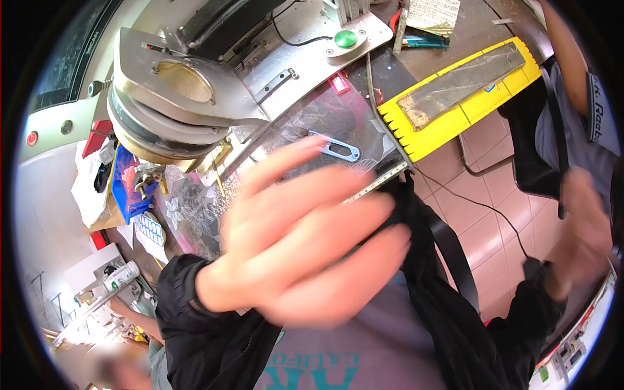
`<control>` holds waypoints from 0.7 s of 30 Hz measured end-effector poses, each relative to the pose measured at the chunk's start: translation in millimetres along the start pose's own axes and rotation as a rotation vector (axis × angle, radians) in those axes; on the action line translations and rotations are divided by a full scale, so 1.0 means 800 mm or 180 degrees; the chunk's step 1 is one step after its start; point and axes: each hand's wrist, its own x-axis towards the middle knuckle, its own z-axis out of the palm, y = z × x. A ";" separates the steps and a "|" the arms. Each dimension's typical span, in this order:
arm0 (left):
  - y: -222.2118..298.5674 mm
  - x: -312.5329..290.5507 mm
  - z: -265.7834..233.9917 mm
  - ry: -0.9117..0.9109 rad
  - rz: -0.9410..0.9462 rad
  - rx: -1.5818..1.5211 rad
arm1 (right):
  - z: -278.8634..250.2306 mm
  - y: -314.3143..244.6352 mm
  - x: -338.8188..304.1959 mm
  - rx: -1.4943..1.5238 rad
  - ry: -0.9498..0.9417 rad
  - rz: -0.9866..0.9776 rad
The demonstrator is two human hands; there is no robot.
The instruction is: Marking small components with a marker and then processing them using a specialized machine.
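My left hand [299,240] is raised in the middle, close to the camera, its fingers stretched and apart with nothing visible in them. Motion blurs its edges. Just beyond its upper fingertip lies a light-blue tool with a long oval slot [341,151], on the dark tabletop; I cannot tell whether they touch. A white measuring strip [380,182] runs along the table edge, partly hidden by the fingers. Far to the right, my right hand [582,227] is smeared by motion, away from the table, and its fingers do not show clearly.
A machine with stacked rounded metal plates [172,97] and a green button [345,39] stands at the upper left. A yellow notched board [448,107] bears a taped dark bar. A blue bin [127,185] holds metal parts. Another person [140,325] is at lower left.
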 end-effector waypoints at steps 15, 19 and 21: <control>-0.045 0.042 0.133 -0.0889 -0.1283 0.0177 | 0.179 0.111 -0.100 0.2283 -0.0089 0.2587; -0.041 0.045 0.134 -0.0922 -0.1439 0.0166 | 0.186 0.110 -0.103 0.2677 -0.0028 0.2857; -0.039 0.049 0.144 -0.0814 -0.1502 0.0238 | 0.188 0.109 -0.104 0.2657 -0.0005 0.2862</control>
